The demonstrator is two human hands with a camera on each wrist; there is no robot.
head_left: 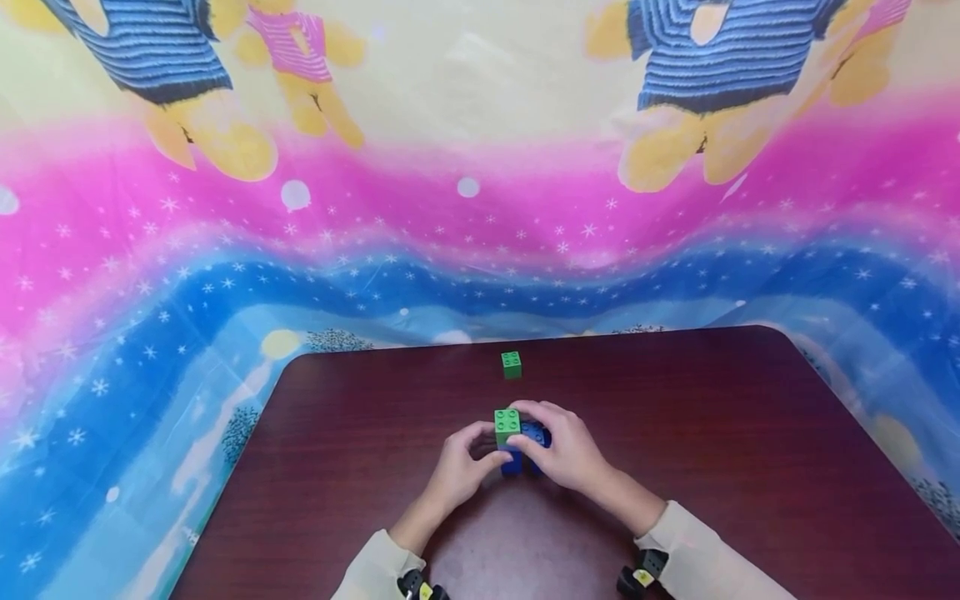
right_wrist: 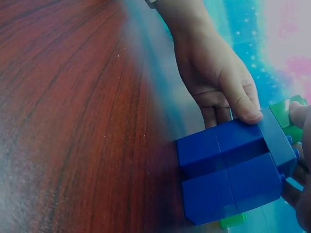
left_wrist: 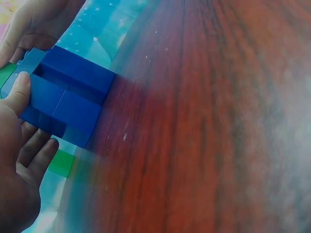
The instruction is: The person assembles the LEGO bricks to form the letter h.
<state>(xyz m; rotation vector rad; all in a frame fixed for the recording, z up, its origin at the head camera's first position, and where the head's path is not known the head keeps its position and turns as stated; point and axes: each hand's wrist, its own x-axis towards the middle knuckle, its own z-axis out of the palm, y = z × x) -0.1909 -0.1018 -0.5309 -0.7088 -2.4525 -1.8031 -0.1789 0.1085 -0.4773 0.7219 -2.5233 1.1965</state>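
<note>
A blue brick structure (right_wrist: 228,184) stands on the table, with two side-by-side columns joined across the top by a lighter-looking blue brick (right_wrist: 278,141). On its left end sits a green brick (head_left: 507,418) with round studs. My left hand (head_left: 459,473) holds the left column, thumb on the near face and fingers behind. My right hand (head_left: 568,446) pinches the green brick between thumb and forefinger, reaching over the structure's right side. Whether the green brick is fully pressed down cannot be told. A second green brick (head_left: 512,365) stands apart, behind the hands.
The dark red-brown wooden table (head_left: 337,500) has rounded far corners. Behind and beside it hangs a printed cloth (head_left: 480,233) with bears, snowflakes and pink and blue bands. Dark straps (head_left: 643,571) show at both cream sleeves (head_left: 708,554).
</note>
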